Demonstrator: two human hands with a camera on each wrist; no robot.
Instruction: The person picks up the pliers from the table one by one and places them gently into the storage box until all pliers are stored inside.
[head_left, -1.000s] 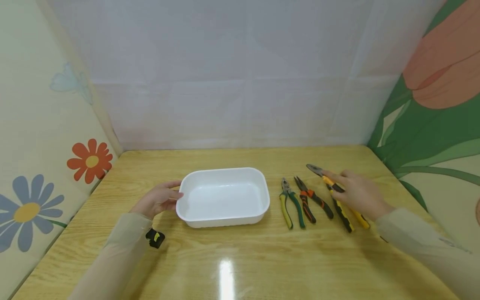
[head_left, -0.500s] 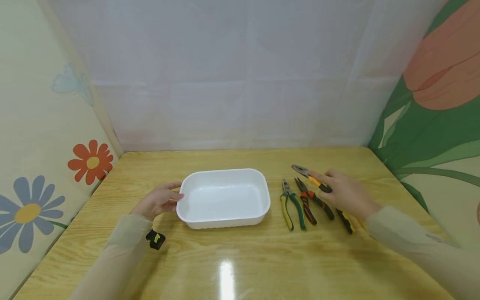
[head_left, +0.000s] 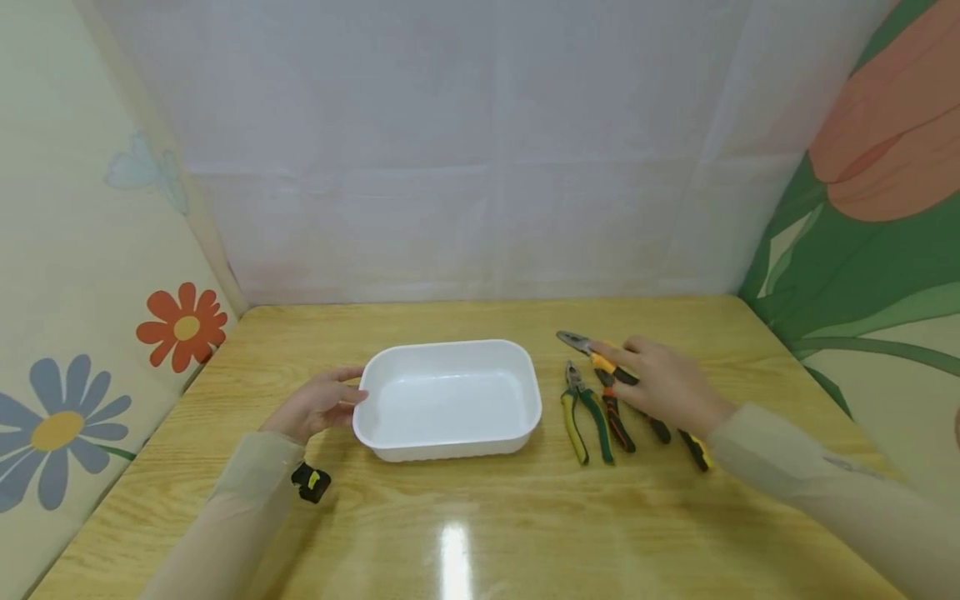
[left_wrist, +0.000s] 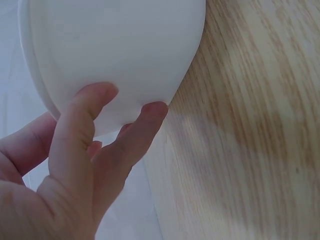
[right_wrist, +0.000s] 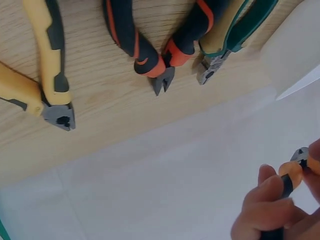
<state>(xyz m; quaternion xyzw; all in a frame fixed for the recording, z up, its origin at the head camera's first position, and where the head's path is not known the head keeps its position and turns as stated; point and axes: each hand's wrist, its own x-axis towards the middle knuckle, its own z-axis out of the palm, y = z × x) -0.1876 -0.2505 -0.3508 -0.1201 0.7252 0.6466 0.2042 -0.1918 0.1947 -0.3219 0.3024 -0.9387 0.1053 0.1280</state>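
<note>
A white plastic tray (head_left: 450,447) stands on the table. My left hand (head_left: 318,404) grips its left end; in the left wrist view several fingers press the outer wall (left_wrist: 135,55), while the thumb goes behind the rim. My right hand (head_left: 660,383) holds yellow-and-black pliers (head_left: 576,341), their grey tips pointing left. This hand passes over orange-and-black pliers (head_left: 615,421), hiding part of them. Left of those lie yellow-and-green pliers (head_left: 592,412), nearest the tray. A second yellow-and-black pair (right_wrist: 52,55) rests on the table, mostly hidden by the right arm in the head view.
A small black object with a yellow mark (head_left: 311,482) shows beside the left wrist. White sheeting (head_left: 487,167) hangs behind the wooden table (head_left: 360,542). Flower-painted panels (head_left: 60,250) stand at both sides.
My right hand has moved left with the yellow-and-black pliers, from beside the other pair to over the orange-and-black ones. The left hand and tray stay where they were.
</note>
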